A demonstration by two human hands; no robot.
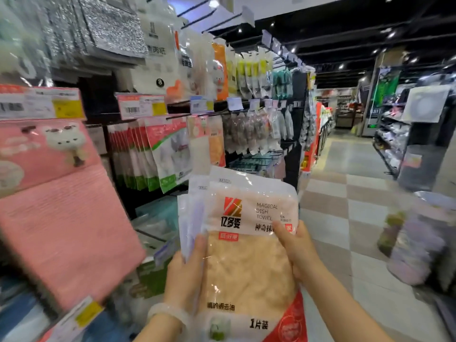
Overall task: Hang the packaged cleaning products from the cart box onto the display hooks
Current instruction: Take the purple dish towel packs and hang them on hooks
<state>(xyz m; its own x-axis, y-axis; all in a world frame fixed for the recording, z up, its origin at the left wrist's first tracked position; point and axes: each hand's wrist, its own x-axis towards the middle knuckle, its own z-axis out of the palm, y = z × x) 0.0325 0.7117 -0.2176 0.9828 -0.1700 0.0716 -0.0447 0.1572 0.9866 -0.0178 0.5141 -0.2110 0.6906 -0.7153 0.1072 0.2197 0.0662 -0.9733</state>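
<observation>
Head view, store aisle. Display wall [293, 124] fills the left side & recedes to centre: black uprights w/ rows of display hooks [212, 21], price tags [140, 106] clipped at the hook ends. Checkered floor [345, 218] runs away on the right, w/ a second shelving unit [404, 144] across the aisle.

Pink cloth pack [56, 206], bear print on its header, hangs large at near left, blurred. Behind it, upper left, silver foil packs [98, 28]; to their right, white & orange pouches [217, 70]. Middle row: red-green-white pouches [158, 154] hanging in a tight stack, then clear bags [254, 134] further along.

Dish towel packs [249, 243]: a small stack held upright at lower centre, in front of the lower shelves, not on any hook. Front pack is clear film over a pale-yellow towel, printed "MAGICAL DISH TOWEL", red corner at bottom right. At least two more packs fan out behind its left edge; exact count unclear.

Left hand [187, 275]: grips the stack's left edge, thumb on the front face, other fingers hidden behind. Pale bracelet [167, 314] at the wrist.

Right hand [298, 248]: holds the front pack's right edge, thumb pressed on the label, fingers curled behind.

Blurred purple-toned packaging [419, 243] at far right; contents not readable.
</observation>
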